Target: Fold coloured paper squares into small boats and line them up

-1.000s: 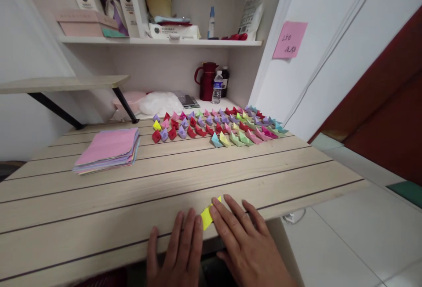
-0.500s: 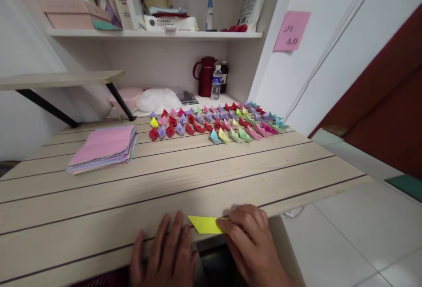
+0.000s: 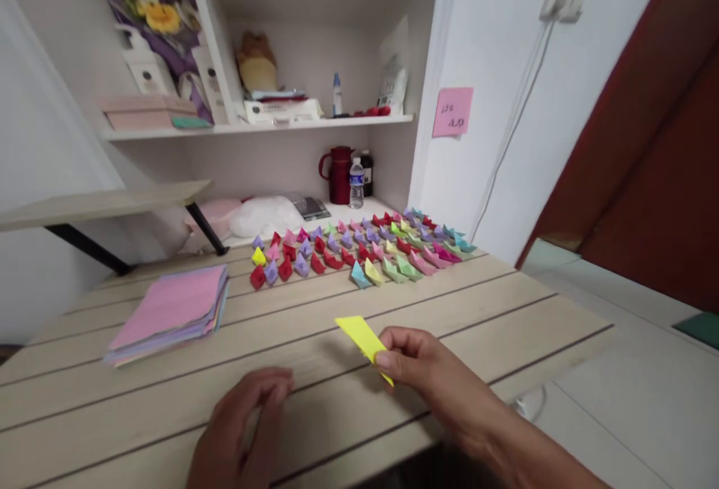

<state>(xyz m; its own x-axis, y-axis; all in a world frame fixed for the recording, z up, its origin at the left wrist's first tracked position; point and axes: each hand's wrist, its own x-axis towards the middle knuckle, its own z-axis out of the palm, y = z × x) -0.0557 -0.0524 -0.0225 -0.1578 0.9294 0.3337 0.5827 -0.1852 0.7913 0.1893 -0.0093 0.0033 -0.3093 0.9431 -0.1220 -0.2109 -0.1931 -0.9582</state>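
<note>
A strip of folded yellow paper (image 3: 359,335) is raised just above the wooden table, tilted, its pointed end toward the upper left. My right hand (image 3: 413,358) pinches its lower right end between thumb and fingers. To the left, my left hand (image 3: 244,421) is apart from the paper, near the table's front. Its fingers are curled together, the thumb close to the index finger, and nothing shows in them. Beyond both hands stand rows of small folded paper boats (image 3: 342,253) in red, purple, pink, green, yellow and blue.
A stack of coloured paper squares (image 3: 168,305) with pink on top lies at the left of the table (image 3: 269,339). Behind are a small raised shelf (image 3: 106,201), a red jug (image 3: 340,178) and a water bottle (image 3: 356,186). The table's right edge drops to a tiled floor (image 3: 629,399).
My right hand has lifted the yellow paper off the table's front edge and turned it. My left hand has curled its spread fingers and moved left. The view has tilted upward.
</note>
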